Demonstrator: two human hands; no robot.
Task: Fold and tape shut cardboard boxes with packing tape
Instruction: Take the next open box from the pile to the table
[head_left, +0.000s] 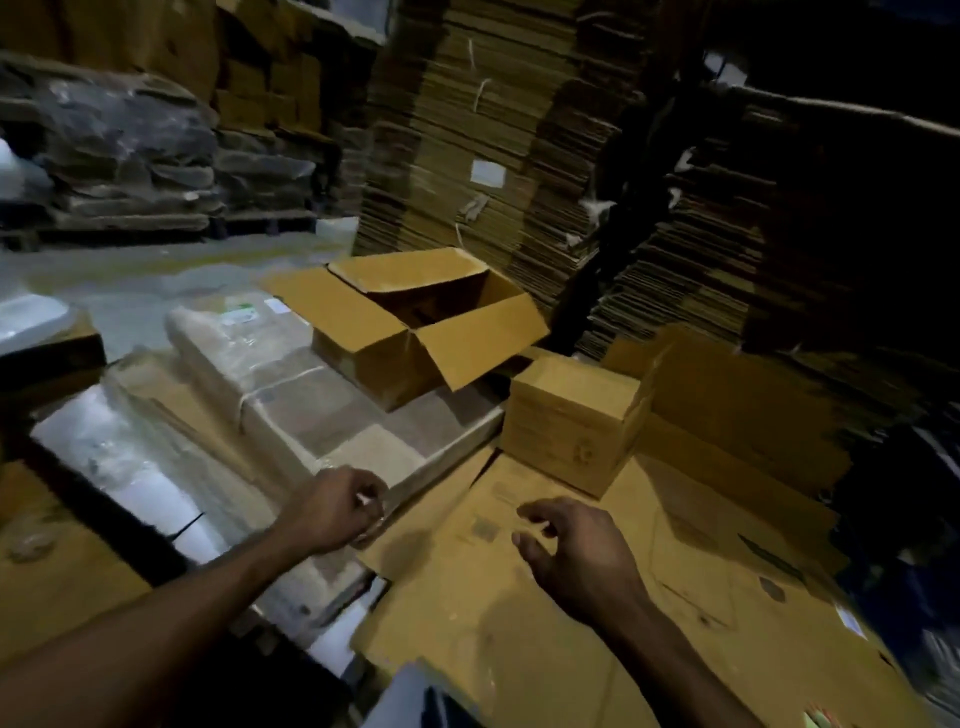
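An open cardboard box (410, 322) with its top flaps spread sits on plastic-wrapped bundles (291, 395) in the middle distance. To its right stands a smaller closed box (571, 421). Flat cardboard sheets (519, 597) cover the floor in front of me. My left hand (337, 506) hovers at the near edge of the wrapped bundles, fingers curled, with something small and pale between them; I cannot tell what it is. My right hand (569, 551) floats above the flat cardboard, fingers apart and empty. No tape roll is in sight.
Tall stacks of flattened cartons (493, 130) rise behind the boxes and along the dark right side. Wrapped piles (119, 150) sit at the back left beside a pale floor strip (130, 280). A large folded carton (737, 410) leans at the right.
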